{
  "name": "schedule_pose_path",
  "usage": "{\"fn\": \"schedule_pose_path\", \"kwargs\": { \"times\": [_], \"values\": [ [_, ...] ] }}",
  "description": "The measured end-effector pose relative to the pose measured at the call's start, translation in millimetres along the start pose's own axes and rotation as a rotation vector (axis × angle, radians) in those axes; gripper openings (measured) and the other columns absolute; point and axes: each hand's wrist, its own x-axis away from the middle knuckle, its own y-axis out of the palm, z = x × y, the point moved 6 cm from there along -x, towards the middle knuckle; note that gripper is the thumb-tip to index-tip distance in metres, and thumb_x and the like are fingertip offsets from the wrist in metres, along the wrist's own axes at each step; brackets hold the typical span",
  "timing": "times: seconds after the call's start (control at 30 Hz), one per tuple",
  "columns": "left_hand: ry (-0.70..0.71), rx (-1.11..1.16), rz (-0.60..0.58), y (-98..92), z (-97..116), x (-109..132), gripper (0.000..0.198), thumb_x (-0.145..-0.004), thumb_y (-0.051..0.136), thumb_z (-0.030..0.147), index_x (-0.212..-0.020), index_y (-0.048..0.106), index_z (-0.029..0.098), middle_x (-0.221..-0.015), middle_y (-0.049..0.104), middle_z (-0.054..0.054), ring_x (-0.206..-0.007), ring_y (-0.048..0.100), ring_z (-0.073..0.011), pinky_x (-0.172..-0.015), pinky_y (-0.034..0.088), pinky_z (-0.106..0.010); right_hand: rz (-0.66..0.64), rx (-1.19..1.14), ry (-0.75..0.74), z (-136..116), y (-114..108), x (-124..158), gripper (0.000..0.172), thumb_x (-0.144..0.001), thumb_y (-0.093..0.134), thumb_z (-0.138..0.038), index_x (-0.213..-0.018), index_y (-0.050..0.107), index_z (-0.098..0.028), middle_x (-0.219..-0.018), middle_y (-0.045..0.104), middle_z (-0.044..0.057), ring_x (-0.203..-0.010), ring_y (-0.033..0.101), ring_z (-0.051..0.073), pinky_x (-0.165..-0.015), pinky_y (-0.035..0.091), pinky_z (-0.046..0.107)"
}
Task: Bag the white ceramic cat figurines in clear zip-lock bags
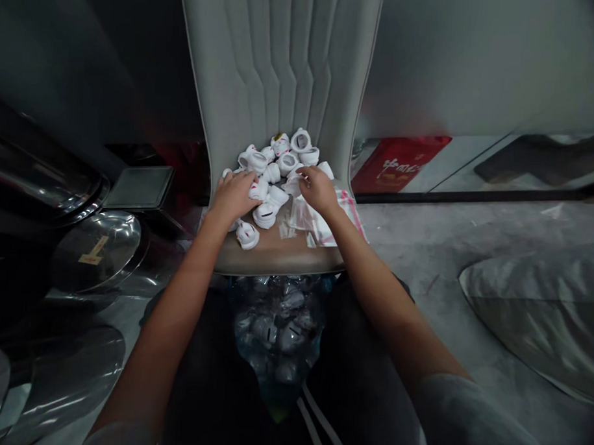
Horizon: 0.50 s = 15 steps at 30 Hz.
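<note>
"white figurines (271,174), where?"
"heaped between and beyond both hands."
"grips?"
"left hand (231,195) curls over one, right hand (319,191) bunched by clear film (294,186); can't tell if either's clamped. bag (277,392) below both, contents murky."

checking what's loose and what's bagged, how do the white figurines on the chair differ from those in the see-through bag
The loose figurines lie out in the open on the seat; the bagged figurines are inside a see-through bag. The loose figurines look bright white; the bagged figurines look greyer and bluish through the plastic. Both groups are heaped, and dark slots show in each.
</note>
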Motion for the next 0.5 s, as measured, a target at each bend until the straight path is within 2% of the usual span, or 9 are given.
{"fn": "schedule_pose_path", "kwargs": {
  "times": [0.13,0.23,0.33,0.4,0.5],
  "values": [
    [0.014,0.015,-0.069,7.3,-3.1,3.0,0.042,-0.075,0.077,0.027,-0.115,0.066,0.02,-0.122,0.068,-0.013,-0.115,0.061,-0.0352,-0.102,0.045,-0.046,0.122,-0.201,0.134,16.9,-12.4,1.5,0.033,-0.082,0.048,-0.017,-0.107,0.069,-0.016,-0.1,0.07,0.011,-0.087,0.063,0.023,-0.088,0.054,0.042],
    [0.004,0.026,-0.153,16.7,-6.8,7.2,0.043,-0.077,0.073,0.027,-0.119,0.067,0.021,-0.123,0.069,-0.012,-0.115,0.063,-0.0331,-0.1,0.047,-0.042,0.114,-0.372,0.254,30.2,-14.7,5.9,0.03,-0.079,0.052,-0.021,-0.104,0.068,-0.016,-0.091,0.068,0.006,-0.072,0.06,0.018,-0.07,0.058,0.035],
    [-0.004,0.084,-0.229,27.0,-7.7,11.8,0.05,-0.079,0.07,0.026,-0.129,0.063,0.02,-0.129,0.068,-0.013,-0.112,0.065,-0.0306,-0.097,0.049,-0.04,0.081,-0.479,0.333,39.4,-16.8,12.5,0.029,-0.077,0.054,-0.023,-0.102,0.067,-0.017,-0.086,0.063,0.004,-0.064,0.056,0.015,-0.054,0.055,0.029],
    [0.003,0.145,-0.233,29.8,-9.2,11.8,0.05,-0.083,0.066,0.031,-0.131,0.062,0.02,-0.129,0.069,-0.014,-0.109,0.067,-0.0288,-0.096,0.05,-0.039,0.063,-0.485,0.344,42.7,-20.4,17.5,0.031,-0.076,0.053,-0.021,-0.103,0.067,-0.018,-0.086,0.061,0.004,-0.062,0.055,0.014,-0.051,0.052,0.027],
    [-0.034,0.218,-0.145,24.7,-21.5,4.9,0.041,-0.093,0.052,0.04,-0.126,0.065,0.02,-0.122,0.072,-0.012,-0.108,0.067,-0.0264,-0.097,0.049,-0.037,0.026,-0.439,0.318,44.5,-25.6,24.2,0.039,-0.075,0.05,-0.017,-0.109,0.067,-0.017,-0.092,0.062,0.005,-0.064,0.054,0.013,-0.055,0.052,0.028]
  ]
}}
